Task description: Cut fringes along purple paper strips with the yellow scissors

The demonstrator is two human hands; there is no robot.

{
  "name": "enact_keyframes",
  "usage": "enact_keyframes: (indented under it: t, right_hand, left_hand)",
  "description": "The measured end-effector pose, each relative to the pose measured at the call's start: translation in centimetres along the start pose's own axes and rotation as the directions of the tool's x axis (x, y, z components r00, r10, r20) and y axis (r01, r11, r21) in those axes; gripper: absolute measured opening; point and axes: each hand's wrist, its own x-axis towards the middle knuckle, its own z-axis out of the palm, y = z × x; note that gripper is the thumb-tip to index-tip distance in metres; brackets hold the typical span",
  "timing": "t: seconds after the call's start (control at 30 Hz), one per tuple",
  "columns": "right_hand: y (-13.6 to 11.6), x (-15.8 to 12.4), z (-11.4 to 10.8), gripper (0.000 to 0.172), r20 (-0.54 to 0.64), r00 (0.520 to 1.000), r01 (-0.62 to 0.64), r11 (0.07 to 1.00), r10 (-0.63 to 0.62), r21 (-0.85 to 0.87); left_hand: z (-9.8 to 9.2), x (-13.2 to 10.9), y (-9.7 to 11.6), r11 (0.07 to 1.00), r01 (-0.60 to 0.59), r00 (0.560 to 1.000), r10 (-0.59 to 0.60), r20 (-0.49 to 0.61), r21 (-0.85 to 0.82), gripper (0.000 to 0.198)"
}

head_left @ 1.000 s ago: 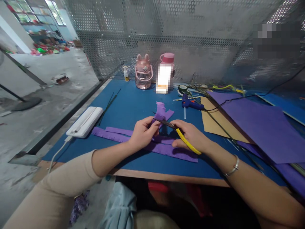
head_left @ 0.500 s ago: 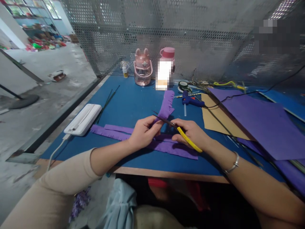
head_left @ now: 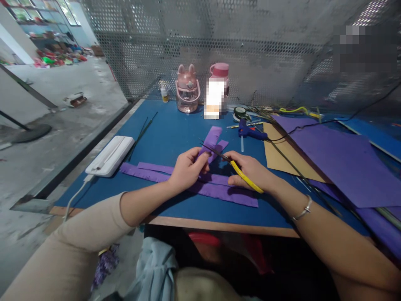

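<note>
Between the thumb and fingers of my left hand (head_left: 190, 168) is a purple paper strip (head_left: 213, 136), its upper end standing up and another part angled off to the right. My right hand (head_left: 250, 169) is closed around yellow-handled scissors (head_left: 244, 176). Their dark blades point left and cross the strip just above my left fingers; whether they touch it I cannot tell. Under both hands, more purple strips (head_left: 225, 196) with ruffled or nicked edges lie flat on the blue table mat (head_left: 175, 133).
A white power bank (head_left: 110, 156) with a cable lies at left. Behind stand a pink-lidded bottle (head_left: 188, 90) and a blurred-out phone-like object (head_left: 214, 98). Rightward are a blue glue gun (head_left: 252, 131), green tape (head_left: 240, 112), brown paper (head_left: 282, 156) and purple sheets (head_left: 341, 163).
The strip in my left hand has shifted and turned; its nicked edge no longer faces right, and a second part now shows at right. The scissors have moved slightly left and up.
</note>
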Motion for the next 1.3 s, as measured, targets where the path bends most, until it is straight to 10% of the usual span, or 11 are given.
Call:
enact_keyframes:
  t: [0.27, 0.8, 1.3]
  right_hand:
    - [-0.01, 0.09, 0.15, 0.073, 0.003, 0.998, 0.07, 0.995, -0.07, 0.065]
    - [0.2, 0.11, 0.44, 0.033, -0.116, 0.993, -0.022, 1.0, 0.023, 0.011]
    - [0.31, 0.05, 0.29, 0.069, 0.019, 0.998, 0.062, 0.994, -0.064, 0.088]
  left_hand:
    - [-0.08, -0.25, -0.2, 0.997, -0.053, 0.998, 0.052, 0.029, 0.056, 0.027]
    - [-0.33, 0.03, -0.43, 0.998, -0.018, 0.998, 0.015, 0.057, 0.056, 0.03]
    - [-0.23, 0.2, -0.5, 0.999, -0.033, 0.998, 0.031, 0.047, 0.036, 0.027]
